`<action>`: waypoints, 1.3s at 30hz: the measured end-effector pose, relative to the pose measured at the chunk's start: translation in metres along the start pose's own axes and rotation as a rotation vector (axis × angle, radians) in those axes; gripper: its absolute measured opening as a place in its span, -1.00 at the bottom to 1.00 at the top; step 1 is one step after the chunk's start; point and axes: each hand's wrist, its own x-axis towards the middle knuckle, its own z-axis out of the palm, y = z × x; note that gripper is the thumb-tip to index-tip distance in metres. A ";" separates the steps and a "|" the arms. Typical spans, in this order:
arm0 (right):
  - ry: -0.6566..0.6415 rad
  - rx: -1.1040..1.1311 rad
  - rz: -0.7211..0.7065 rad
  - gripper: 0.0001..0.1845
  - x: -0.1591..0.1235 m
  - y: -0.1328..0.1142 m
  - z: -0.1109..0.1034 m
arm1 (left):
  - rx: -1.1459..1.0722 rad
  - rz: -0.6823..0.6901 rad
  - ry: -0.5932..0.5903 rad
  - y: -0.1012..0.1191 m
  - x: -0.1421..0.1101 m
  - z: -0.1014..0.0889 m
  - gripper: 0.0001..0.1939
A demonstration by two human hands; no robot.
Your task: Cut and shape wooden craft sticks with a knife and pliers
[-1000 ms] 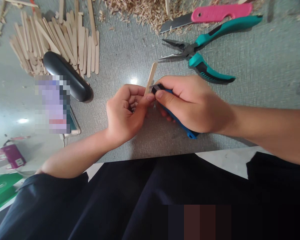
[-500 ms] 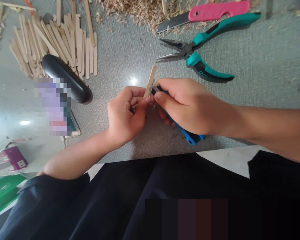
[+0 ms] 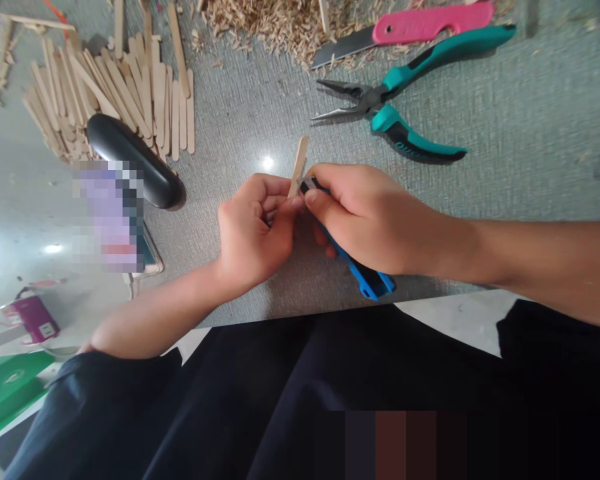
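My left hand (image 3: pixel 260 230) pinches a pale wooden craft stick (image 3: pixel 299 163) between thumb and fingers, its rounded end pointing up and away from me. My right hand (image 3: pixel 367 217) is wrapped round a blue utility knife (image 3: pixel 375 283) with a black front end. The knife's tip meets the right edge of the stick just above my left thumb; the blade itself barely shows. Beyond my right hand lie long-nose pliers (image 3: pixel 373 100) with teal and black handles, jaws apart.
A heap of wood shavings (image 3: pixel 275 30) lies at the far edge, beside a pink-handled knife (image 3: pixel 433 23). Many craft sticks (image 3: pixel 130 93) are piled at the left, near a black oblong case (image 3: pixel 135 160) and a blurred phone (image 3: pixel 115 220). A purple plug adapter (image 3: pixel 33 317) sits farther left.
The knife's rear end has swung slightly left and toward me, while its tip stays at the stick. The stick has turned a little in my left hand. The view has shifted slightly.
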 end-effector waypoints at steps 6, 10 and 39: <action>-0.106 0.292 -0.005 -0.65 0.002 0.004 -0.007 | -0.144 -0.094 -0.020 0.005 0.005 -0.002 -0.67; -0.124 0.418 -0.074 -0.67 0.003 0.010 -0.010 | -0.180 -0.034 -0.056 0.000 0.006 -0.008 -0.66; -0.137 0.465 -0.181 -0.69 0.006 0.013 -0.011 | -0.103 -0.040 -0.033 -0.001 0.006 -0.008 -0.56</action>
